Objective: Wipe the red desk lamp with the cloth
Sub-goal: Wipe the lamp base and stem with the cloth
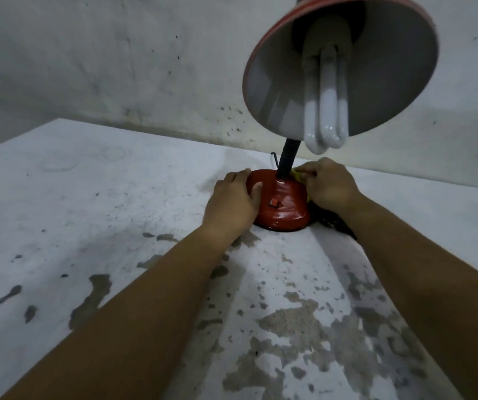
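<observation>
Head view: I log the table (93,203) first, a pale surface with worn, flaking patches toward 6 o'clock, butting against a stained whitish wall (116,67) that fills the frame from 9 through 12 to 3 o'clock.

Next in size, the red desk lamp (282,203). It stands on the table just right of frame centre, close to the wall. Its shade (376,82) hangs at 1 o'clock, tilted toward me so I see the pale inside and only a thin red rim. A white looped-tube bulb (325,111) projects from the shade, pointing down toward the base. A black neck (288,158) rises from the top of the round red base; the base surface is glossy, and a small red switch (274,202) sits on its near slope.

Both bare forearms enter from 6 o'clock and converge on the base. The left hand (232,200) rests on the base's 9 o'clock side, fingers curved over the rim and thumb laid on the top surface: a steadying hold on the lamp. The right hand (328,183) is at the base's 3 o'clock side, fingers curled tight around the yellow cloth (299,176), pressing it against the base just beside the foot of the neck. Only a small yellow edge of cloth shows past the fingers.

A dark cord (335,223) lies on the table under the right wrist. A second thin dark wire loop shows behind the neck at the wall line.
</observation>
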